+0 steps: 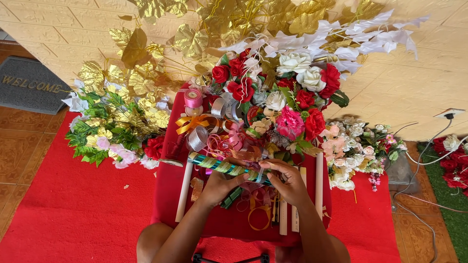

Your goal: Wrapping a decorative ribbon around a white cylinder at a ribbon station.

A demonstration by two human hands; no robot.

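Pinching a green-and-gold wrapped stick (222, 166), both the left hand (220, 185) and right hand (288, 184) hold it slanting up-left.

We see a red tabletop (168, 195) on a red carpet (73, 214). At twelve o'clock, gold leaves (146, 48) and white leaves (360, 41) spread against a cream wall (414, 83). Below them sit red roses (241, 90), white roses (295, 62) and a pink bloom (289, 122). A pink ribbon spool (193, 98) and silver ribbon (197, 139) lie near the centre. At nine o'clock is a green bunch (97, 131); at ten, a grey doormat (29, 85). At three o'clock lie pale flowers (351, 146), a white cable (434, 153) and a wall socket (449, 113). White sticks (184, 192) rest on the tabletop.
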